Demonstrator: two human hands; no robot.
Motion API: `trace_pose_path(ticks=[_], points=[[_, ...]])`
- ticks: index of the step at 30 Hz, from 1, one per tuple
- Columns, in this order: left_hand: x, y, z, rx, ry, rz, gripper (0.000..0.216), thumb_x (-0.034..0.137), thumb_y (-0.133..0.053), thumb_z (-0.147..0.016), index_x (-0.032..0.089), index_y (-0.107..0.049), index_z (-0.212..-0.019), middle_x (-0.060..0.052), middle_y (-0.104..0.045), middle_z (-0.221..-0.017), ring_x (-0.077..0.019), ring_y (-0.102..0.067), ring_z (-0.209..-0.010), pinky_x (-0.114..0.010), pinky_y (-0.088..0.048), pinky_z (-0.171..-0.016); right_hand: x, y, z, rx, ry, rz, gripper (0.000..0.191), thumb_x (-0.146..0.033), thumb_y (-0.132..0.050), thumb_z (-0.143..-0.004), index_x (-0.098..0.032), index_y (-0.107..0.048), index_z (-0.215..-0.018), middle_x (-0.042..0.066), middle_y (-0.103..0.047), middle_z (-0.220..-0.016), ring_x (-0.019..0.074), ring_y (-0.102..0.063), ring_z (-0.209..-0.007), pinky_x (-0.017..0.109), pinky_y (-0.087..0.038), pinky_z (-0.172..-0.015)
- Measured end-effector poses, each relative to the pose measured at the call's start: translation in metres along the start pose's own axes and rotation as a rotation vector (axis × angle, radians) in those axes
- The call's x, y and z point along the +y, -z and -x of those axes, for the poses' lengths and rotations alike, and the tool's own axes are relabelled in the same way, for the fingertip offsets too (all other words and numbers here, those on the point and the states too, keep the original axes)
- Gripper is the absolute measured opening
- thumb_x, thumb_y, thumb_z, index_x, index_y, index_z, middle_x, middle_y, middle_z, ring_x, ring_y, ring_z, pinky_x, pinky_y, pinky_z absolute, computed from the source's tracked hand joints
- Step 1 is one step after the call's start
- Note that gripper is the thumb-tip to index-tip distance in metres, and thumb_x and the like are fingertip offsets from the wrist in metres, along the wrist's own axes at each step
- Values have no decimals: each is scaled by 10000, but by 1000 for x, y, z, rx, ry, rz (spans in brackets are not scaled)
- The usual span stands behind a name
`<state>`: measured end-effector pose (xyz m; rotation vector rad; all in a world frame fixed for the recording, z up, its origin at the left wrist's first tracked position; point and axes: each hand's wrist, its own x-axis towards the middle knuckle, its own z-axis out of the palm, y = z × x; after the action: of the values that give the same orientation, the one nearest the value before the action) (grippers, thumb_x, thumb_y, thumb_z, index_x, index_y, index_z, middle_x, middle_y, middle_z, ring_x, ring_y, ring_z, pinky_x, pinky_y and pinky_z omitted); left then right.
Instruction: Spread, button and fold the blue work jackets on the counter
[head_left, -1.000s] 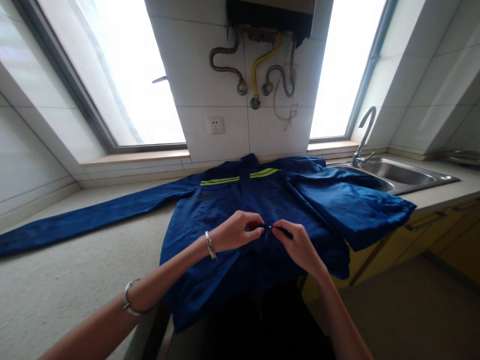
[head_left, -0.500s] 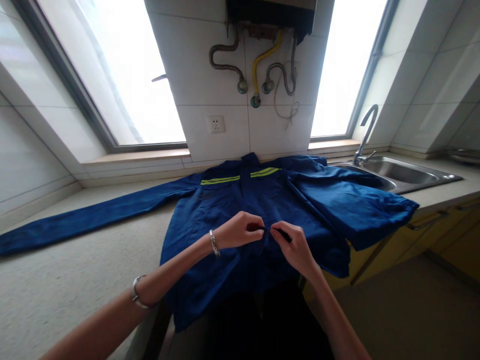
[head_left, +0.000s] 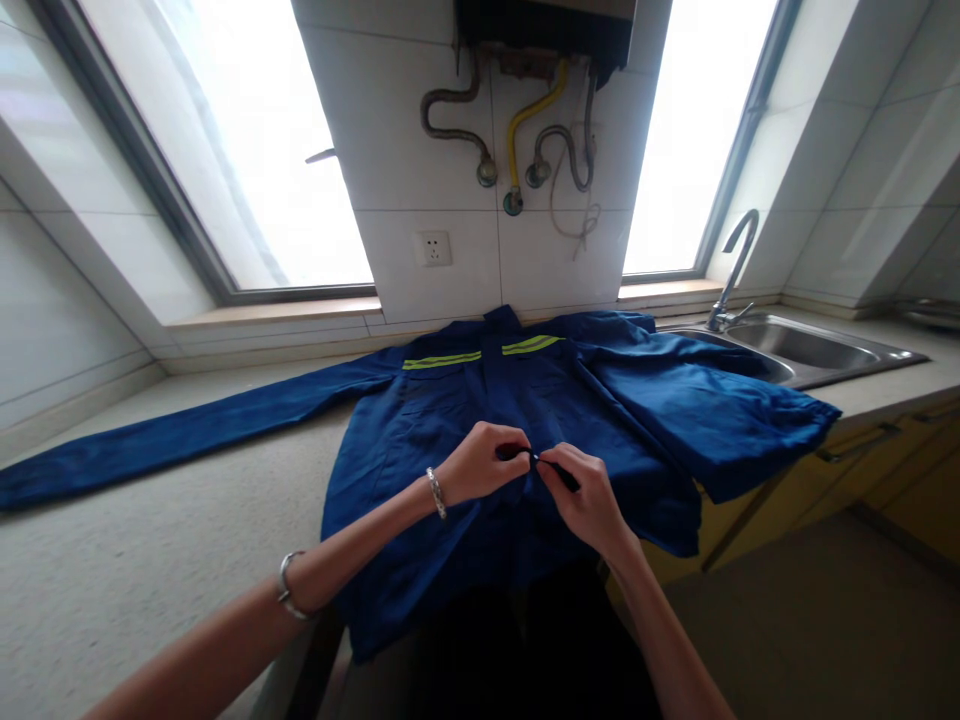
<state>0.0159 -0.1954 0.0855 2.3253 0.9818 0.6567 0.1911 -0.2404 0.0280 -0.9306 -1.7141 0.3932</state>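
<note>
A blue work jacket [head_left: 420, 420] with yellow-green reflective stripes lies spread face up on the grey countertop [head_left: 135, 560]. Its left sleeve stretches far to the left; its right sleeve is folded over toward the sink. My left hand [head_left: 480, 465] and my right hand [head_left: 585, 495] meet at the jacket's front opening near the hem. Both hands are closed in a pinch on the front edges of the fabric. A small dark part shows between the fingertips; I cannot make out what it is. The left wrist wears a bracelet.
A steel sink [head_left: 802, 350] with a curved tap [head_left: 735, 260] sits at the right. A wall socket [head_left: 436, 248] and pipes [head_left: 517, 150] hang above the jacket, between two bright windows. Yellow cabinet fronts [head_left: 885, 460] run below the counter at right.
Both hands have drawn slightly closer together at the jacket's front opening. The jacket itself has not shifted.
</note>
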Motion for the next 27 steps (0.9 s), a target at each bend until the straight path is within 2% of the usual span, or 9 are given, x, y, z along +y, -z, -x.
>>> trace_pose_path(ticks=[7, 9, 11, 12, 14, 16, 18, 21, 27], points=[[6, 12, 2, -2, -141, -133, 179, 210, -517, -829, 136, -678, -857, 5, -625, -723, -82, -532, -637, -176, -419, -612, -3, 10, 1, 50, 25, 93, 162, -298, -584, -895, -200, -710, -921, 60, -668, -872, 181, -603, -822, 308, -496, -754], [10, 18, 5, 33, -240, -273, 165, 203, -520, -839, 148, -672, -873, -5, -639, -779, -82, -552, -660, -183, -431, -640, -8, 15, 6, 207, 11, 185, 176, -349, -669, -834, -221, -715, -946, 65, -645, -931, 197, -579, -874, 334, -496, -782], [14, 23, 9, 74, -356, -471, 168, 209, -503, -866, 163, -662, -890, -19, -639, -830, -90, -563, -699, -190, -429, -637, -14, 17, 16, 376, -83, 197, 199, -395, -692, -812, -202, -710, -855, 54, -617, -857, 178, -562, -787, 309, -499, -712], [16, 24, 12, 88, -420, -579, 177, 216, -483, -886, 169, -654, -889, -24, -632, -840, -96, -563, -713, -194, -424, -622, -17, 17, 22, 398, -161, 143, 240, -417, -668, -831, -184, -693, -781, 39, -594, -767, 154, -544, -697, 279, -489, -635], [20, 23, 18, 86, -560, -780, 209, 225, -435, -927, 172, -633, -888, -30, -605, -823, -105, -548, -715, -208, -413, -585, -23, 13, 33, 268, -359, -87, 373, -478, -592, -876, -158, -658, -694, 11, -542, -612, 113, -491, -531, 226, -431, -471], [26, 17, 25, 48, -705, -911, 233, 216, -399, -953, 167, -610, -869, -30, -574, -784, -111, -521, -679, -231, -399, -544, -27, 6, 42, 68, -545, -404, 450, -550, -556, -874, -138, -662, -727, 14, -561, -580, 104, -491, -459, 203, -399, -379], [32, 10, 31, 10, -821, -972, 242, 193, -388, -957, 166, -588, -823, -33, -555, -755, -118, -494, -638, -258, -373, -497, -29, -3, 48, -3, -653, -695, 464, -579, -588, -837, -127, -662, -763, 31, -600, -615, 119, -538, -472, 203, -431, -352], [42, 0, 39, -14, -899, -1022, 249, 162, -396, -940, 164, -573, -765, -48, -543, -726, -131, -474, -596, -288, -330, -450, -32, -10, 51, 78, -694, -926, 404, -525, -686, -774, -128, -639, -711, 23, -588, -601, 131, -562, -505, 200, -458, -333], [52, -8, 47, -39, -887, -1013, 200, 163, -434, -922, 136, -592, -802, -42, -520, -669, -148, -510, -567, -287, -337, -436, -38, -10, 50, 168, -722, -929, 377, -453, -769, -699, -131, -591, -617, -21, -510, -534, 72, -456, -392, 165, -408, -267]])
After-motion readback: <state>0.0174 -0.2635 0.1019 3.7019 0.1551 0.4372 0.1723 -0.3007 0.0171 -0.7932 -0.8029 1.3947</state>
